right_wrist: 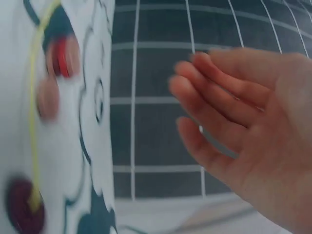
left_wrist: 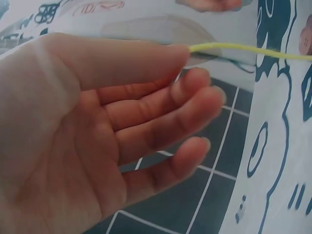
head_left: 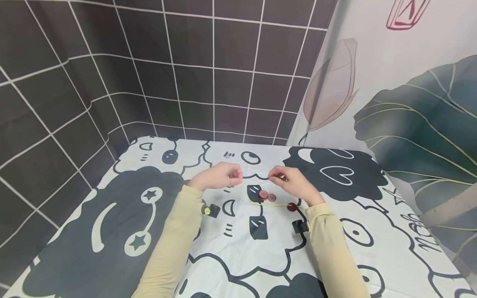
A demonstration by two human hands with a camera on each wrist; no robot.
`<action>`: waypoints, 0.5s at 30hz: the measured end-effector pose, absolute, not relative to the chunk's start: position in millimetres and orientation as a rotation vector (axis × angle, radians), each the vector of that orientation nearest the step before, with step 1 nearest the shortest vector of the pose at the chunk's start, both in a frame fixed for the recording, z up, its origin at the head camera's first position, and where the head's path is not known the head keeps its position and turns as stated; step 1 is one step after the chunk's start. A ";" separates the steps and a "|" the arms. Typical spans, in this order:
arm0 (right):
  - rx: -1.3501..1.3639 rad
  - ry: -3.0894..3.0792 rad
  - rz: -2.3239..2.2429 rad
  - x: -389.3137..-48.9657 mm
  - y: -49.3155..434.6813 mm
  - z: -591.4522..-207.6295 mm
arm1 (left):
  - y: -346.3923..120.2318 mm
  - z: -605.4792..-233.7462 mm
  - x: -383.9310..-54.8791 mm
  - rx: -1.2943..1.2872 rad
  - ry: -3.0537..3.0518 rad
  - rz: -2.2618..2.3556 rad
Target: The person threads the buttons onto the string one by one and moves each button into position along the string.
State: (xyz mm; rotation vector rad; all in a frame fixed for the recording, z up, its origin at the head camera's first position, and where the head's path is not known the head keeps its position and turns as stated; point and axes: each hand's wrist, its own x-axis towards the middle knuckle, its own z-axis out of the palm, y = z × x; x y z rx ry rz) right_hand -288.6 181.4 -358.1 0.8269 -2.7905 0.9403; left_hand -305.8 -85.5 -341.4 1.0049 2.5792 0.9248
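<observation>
In the left wrist view, my left hand (left_wrist: 117,107) pinches the end of a yellow cord (left_wrist: 243,48) between thumb and forefinger, its other fingers loosely bent. Below the hands in the head view, the cord passes a dark red button (head_left: 292,207) on the cloth, and two pinkish buttons (head_left: 267,196) lie beside it. The right wrist view has the cord over the dark red button (right_wrist: 24,204), with a bright red button (right_wrist: 62,57) among the pink ones. My right hand (head_left: 292,182) is raised, thumb and forefinger tips together; whether anything small is between them is hidden.
A white cloth with black cartoon shapes (head_left: 238,265) covers the surface. Dark tiled fabric (head_left: 193,82) hangs behind and at the left; a leaf-patterned curtain (head_left: 421,120) hangs at the right. Near the left sleeve is a small yellow lump (head_left: 206,211).
</observation>
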 end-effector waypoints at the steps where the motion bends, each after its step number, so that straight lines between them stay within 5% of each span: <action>1: 0.801 -2.783 0.975 -288.1 175.5 -358.8 | -83.2 -341.6 -305.1 1.006 2.578 0.935; 15: 0.589 -2.845 1.857 -285.2 142.4 -368.5 | -62.7 -347.8 -304.1 1.022 2.603 1.054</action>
